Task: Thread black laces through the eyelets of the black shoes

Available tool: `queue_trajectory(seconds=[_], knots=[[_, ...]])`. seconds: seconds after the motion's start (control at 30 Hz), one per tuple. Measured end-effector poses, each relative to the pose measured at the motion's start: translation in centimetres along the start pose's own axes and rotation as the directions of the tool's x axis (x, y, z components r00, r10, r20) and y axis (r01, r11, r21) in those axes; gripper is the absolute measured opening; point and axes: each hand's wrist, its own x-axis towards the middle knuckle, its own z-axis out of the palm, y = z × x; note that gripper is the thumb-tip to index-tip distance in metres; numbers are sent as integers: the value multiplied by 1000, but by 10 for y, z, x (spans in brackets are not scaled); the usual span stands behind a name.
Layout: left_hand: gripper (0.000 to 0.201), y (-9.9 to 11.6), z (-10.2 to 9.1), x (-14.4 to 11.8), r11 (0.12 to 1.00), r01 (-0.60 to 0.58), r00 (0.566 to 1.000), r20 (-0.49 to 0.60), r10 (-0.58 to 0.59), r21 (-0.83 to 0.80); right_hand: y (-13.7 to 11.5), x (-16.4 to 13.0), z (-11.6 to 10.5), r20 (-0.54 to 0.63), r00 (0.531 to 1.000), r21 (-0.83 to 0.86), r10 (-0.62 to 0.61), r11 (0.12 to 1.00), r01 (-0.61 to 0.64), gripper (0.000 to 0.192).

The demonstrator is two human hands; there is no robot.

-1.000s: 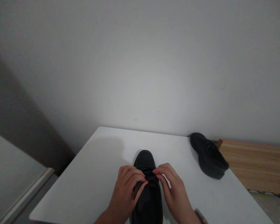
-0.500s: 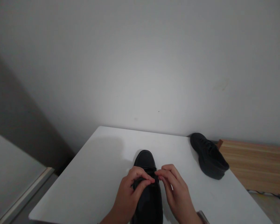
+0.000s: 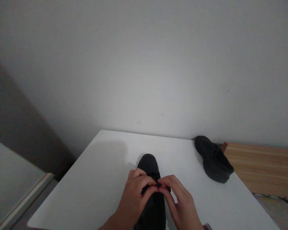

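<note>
A black lace-up shoe [image 3: 148, 163] lies on the white table with its toe pointing away from me. Over its lacing, my left hand [image 3: 137, 191] and my right hand [image 3: 179, 198] meet, fingertips nearly touching. Each hand pinches a part of the black shoelace [image 3: 158, 185] between thumb and forefinger. My fingers cover much of the lacing, so the shape of the lace there is hard to make out. Farther right, a second black shoe [image 3: 213, 159] rests at the table's edge, its laces visible and its heel turned toward me.
The white table [image 3: 91, 191] stands against a pale wall [image 3: 144, 80]. Beyond its right edge is a light wooden board [image 3: 261, 169]. At lower left, a white panel [image 3: 12, 182] stands beside the table with a dark gap between them.
My right hand has moved in toward the left, and the fingertips of both hands have come together over the lacing. The second shoe has stayed in place.
</note>
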Motion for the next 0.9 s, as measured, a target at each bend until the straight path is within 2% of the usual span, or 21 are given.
queue_trajectory(seconds=[0.07,0.13,0.2,0.33,0.47,0.6,0.73,0.9], knots=[[5,3,-2,2,984,-145,989,40,142,106,-4,1,4,-24,1000,11,-17,1000,18,14],[5,5,-2,2,964,-215,976,77,205,158,-7,1,6,-47,999,7,-28,1000,28,14],[6,6,-1,0,958,-232,971,93,219,168,-8,1,8,-48,998,1,-41,999,41,18],[9,8,-1,-2,971,-219,975,48,215,97,-9,1,2,-3,996,17,-92,996,92,28],[14,8,-3,-3,993,-96,995,28,98,-66,-4,1,-7,44,994,-16,-97,995,98,34],[13,6,-5,-3,986,36,999,2,-37,-160,2,-1,-10,66,997,-36,-41,998,43,31],[11,7,-7,-2,949,170,985,21,-171,-267,2,-2,-9,53,994,-44,-95,994,97,29],[5,6,-8,0,872,313,950,119,-289,-377,-5,2,-9,100,978,-50,-185,980,190,28]])
